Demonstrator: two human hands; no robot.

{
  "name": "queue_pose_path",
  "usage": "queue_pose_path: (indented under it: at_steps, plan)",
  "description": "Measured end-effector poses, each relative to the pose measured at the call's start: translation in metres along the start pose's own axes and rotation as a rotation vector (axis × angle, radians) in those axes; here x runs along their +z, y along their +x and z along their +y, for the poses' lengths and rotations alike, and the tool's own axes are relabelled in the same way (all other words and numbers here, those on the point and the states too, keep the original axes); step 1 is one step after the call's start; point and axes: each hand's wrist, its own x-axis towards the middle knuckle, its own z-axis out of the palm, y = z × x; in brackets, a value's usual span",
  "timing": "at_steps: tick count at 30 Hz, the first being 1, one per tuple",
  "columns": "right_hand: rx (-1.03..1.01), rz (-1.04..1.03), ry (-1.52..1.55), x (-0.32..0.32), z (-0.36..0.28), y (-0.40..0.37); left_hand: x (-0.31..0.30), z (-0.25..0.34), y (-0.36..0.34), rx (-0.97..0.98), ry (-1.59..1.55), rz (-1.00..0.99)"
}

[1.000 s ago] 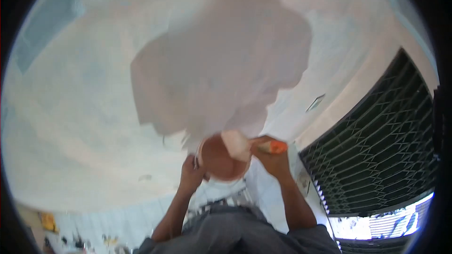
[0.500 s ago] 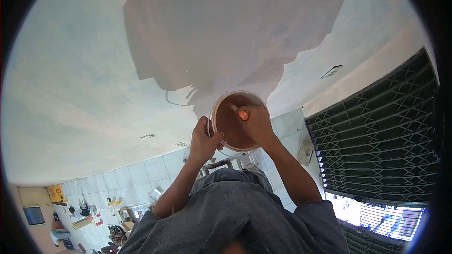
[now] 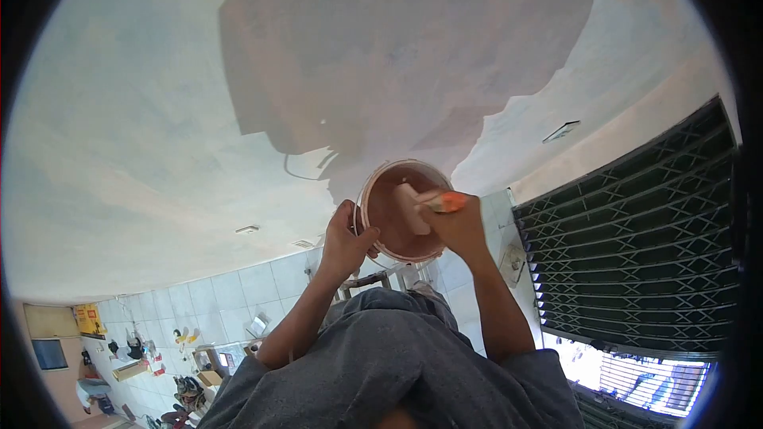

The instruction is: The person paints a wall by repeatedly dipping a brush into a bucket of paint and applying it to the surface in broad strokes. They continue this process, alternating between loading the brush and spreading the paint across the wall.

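Observation:
Around the left rim of a round bucket (image 3: 364, 226) is my left hand (image 3: 345, 240), with its thumb over the edge. The bucket is tilted toward me and holds reddish-brown liquid. In my right hand (image 3: 462, 226), closed at the bucket's right side, is an orange-handled tool (image 3: 450, 202). Its pale, long head lies across the end of the handle, over the bucket's opening. Motion blur hides whether this is a small roller or a putty knife. A wire handle loops beside the bucket's left side.
Overhead, a pale ceiling (image 3: 135, 135) carries a large grey-brown coated patch (image 3: 397, 40). Ceiling fittings (image 3: 562, 132) sit beside it. On the right is a dark folding metal gate (image 3: 636, 246). Tools and boxes lie on the tiled floor (image 3: 230, 294), lower left.
My right hand has moved right and slightly down from inside the bucket, bringing the tool's pale head into view. My left hand keeps its hold on the bucket, and the view has shifted slightly.

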Motion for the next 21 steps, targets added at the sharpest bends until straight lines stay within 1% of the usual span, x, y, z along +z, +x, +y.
queue_pose_path:
  at_steps: [2,3,5,6,8,11,12,13,14,15,16,17,18,19,20,21]
  plan:
    - [0.016,0.141,0.21,-0.014,0.004,-0.007,-0.001,0.003,0.002,0.006,-0.004,-0.001]
    - [0.01,0.146,0.208,-0.019,0.007,-0.01,-0.001,0.003,0.004,0.002,-0.001,0.003]
    - [0.012,0.214,0.36,-0.026,0.012,-0.016,-0.001,0.001,0.007,0.004,0.002,0.002]
    - [0.003,0.219,0.359,-0.029,0.015,-0.018,-0.002,0.0,0.009,0.006,0.001,-0.003]
    - [0.05,0.265,0.455,-0.03,0.024,-0.023,-0.002,-0.004,0.011,0.013,0.003,-0.017]
    - [-0.003,0.27,0.451,-0.03,0.047,-0.028,0.001,-0.009,0.017,0.03,0.02,0.022]
    - [-0.017,0.282,0.401,-0.031,0.051,-0.031,0.002,-0.01,0.019,0.051,0.036,0.038]
    - [-0.016,0.279,0.56,-0.029,0.058,-0.03,0.001,-0.011,0.021,0.06,0.074,0.034]
    - [-0.034,0.323,0.544,-0.028,0.064,-0.031,0.001,-0.012,0.023,0.075,0.115,0.028]
    - [-0.045,0.329,0.637,-0.027,0.079,-0.03,0.006,-0.005,0.021,0.073,0.049,0.035]
    - [0.051,0.33,0.797,-0.027,0.068,-0.031,0.0,-0.017,0.027,0.059,0.074,0.01]
    - [0.115,0.365,0.87,-0.027,0.065,-0.028,0.003,-0.013,0.027,0.04,0.074,0.022]
    - [0.113,0.34,0.966,-0.029,0.063,-0.027,0.003,-0.012,0.029,0.02,0.049,0.003]
    - [0.152,0.348,1.011,-0.029,0.066,-0.026,0.002,-0.018,0.034,0.051,0.034,-0.01]
    - [0.195,0.347,1.054,-0.03,0.071,-0.023,0.002,-0.015,0.033,0.041,0.01,-0.029]
    - [0.192,0.336,1.106,-0.03,0.074,-0.021,-0.001,-0.018,0.036,0.035,0.002,-0.059]
